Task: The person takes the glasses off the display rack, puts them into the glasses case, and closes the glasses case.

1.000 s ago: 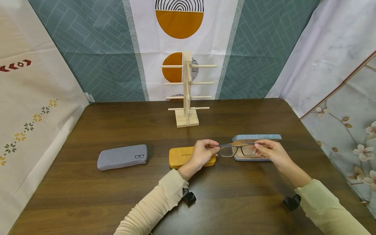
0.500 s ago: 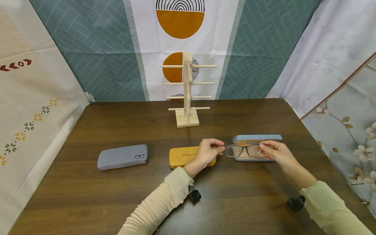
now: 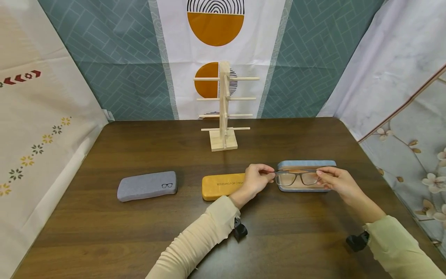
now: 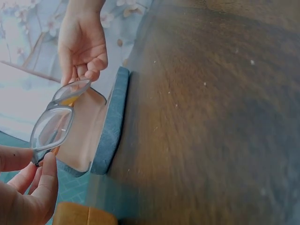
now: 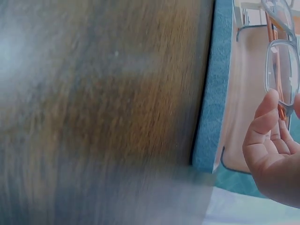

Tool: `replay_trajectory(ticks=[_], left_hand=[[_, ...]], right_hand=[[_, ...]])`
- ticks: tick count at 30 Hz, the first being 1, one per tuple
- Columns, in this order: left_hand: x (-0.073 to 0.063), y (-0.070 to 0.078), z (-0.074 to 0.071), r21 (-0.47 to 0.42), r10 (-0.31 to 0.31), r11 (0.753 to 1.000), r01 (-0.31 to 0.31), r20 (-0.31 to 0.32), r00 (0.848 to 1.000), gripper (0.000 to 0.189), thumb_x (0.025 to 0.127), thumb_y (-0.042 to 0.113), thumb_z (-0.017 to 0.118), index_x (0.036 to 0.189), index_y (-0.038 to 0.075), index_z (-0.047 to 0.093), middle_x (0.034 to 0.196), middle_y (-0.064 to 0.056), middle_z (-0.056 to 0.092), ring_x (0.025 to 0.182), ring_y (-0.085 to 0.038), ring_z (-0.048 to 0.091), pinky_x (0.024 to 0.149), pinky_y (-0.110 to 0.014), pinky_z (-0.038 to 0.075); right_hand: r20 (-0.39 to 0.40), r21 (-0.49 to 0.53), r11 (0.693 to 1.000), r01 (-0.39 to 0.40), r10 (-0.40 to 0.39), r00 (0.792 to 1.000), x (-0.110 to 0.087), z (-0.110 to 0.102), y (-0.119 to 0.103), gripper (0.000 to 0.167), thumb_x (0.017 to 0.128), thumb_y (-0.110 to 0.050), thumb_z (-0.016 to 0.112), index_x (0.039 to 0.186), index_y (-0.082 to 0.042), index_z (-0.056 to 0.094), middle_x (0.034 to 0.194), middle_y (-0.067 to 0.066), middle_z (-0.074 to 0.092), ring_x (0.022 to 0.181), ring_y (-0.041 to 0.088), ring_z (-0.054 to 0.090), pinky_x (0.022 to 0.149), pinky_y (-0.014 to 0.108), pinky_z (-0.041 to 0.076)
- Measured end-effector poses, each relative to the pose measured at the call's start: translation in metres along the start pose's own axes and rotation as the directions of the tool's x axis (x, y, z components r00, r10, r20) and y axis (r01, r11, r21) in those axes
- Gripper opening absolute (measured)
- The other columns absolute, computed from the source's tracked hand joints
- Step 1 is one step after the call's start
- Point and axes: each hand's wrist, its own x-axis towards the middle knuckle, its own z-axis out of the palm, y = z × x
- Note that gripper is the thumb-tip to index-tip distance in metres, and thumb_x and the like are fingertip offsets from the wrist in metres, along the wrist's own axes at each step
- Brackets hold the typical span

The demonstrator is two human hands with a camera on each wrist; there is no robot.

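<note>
A pair of glasses [image 3: 298,178] with a thin dark frame and orange-tinted temples is held level between both hands. My left hand [image 3: 256,179] pinches one end of the frame between thumb and fingers. At the opposite end my right hand [image 3: 339,182] pinches the other corner. Behind and below the glasses lies an open blue glasses case [image 3: 306,163] with a pinkish lining [image 4: 86,133]. In the right wrist view the temples [image 5: 280,77] look folded behind the lenses, over the case's lining. A yellow glasses case [image 3: 221,187] lies shut, partly hidden by my left hand.
A grey glasses case [image 3: 148,186] lies shut on the left of the brown table [image 3: 139,232]. At the back middle stands a wooden rack [image 3: 224,108] with several pegs on each side. Hanging cloths close off the back and both sides.
Both hands have moved a little to the right with the glasses, which now overlap more of the open blue case. More of the yellow case shows. The head view has shifted slightly.
</note>
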Motion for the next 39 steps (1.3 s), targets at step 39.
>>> replay_trajectory(ticks=[39], left_hand=[[-0.004,-0.006,0.029,0.191,0.021,0.981,-0.03,0.049,0.999,0.031,0.08,-0.008,0.057,0.109,-0.004,0.063,0.102,-0.012,0.066,0.09,-0.015,0.063,0.073,-0.015,0.048]], right_hand=[[-0.075,-0.028,1.0,0.009,-0.011,0.997,0.009,-0.026,0.031,0.009,0.09,-0.018,0.058,0.088,-0.019,0.067,0.068,-0.007,0.063,0.062,0.006,0.056,0.055,0.022,0.049]])
